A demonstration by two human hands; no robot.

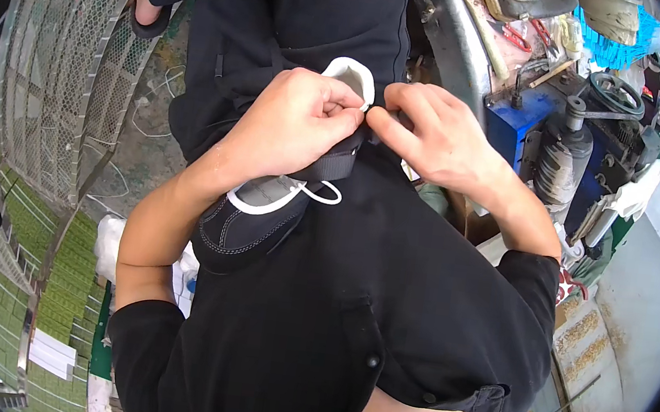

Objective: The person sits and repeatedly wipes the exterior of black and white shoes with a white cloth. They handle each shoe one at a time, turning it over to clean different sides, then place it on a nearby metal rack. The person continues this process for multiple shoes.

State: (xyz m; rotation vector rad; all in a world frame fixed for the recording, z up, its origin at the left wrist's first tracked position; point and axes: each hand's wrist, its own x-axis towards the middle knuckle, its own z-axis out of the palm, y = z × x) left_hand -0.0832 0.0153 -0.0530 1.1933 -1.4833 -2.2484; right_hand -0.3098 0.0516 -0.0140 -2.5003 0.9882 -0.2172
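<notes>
A dark shoe (249,225) with white lining and pale stitching lies across my lap, its toe toward me. A black strap (330,166) crosses it, and a loop of white cord (323,194) sticks out at the side. My left hand (299,124) is closed, thumb and fingers pinching the white rim of the heel opening (352,71). At the same spot the fingertips of my right hand (441,136) press together, touching the rim. Whatever lies between the right fingertips is too small to make out.
To the right stands a blue machine (513,121) with a belt wheel (615,94) and a dark cylinder (559,164). Tools with red handles (518,36) lie on the bench beyond. Wire mesh racks (69,50) rise at left. Another person's hand (148,11) shows at upper left.
</notes>
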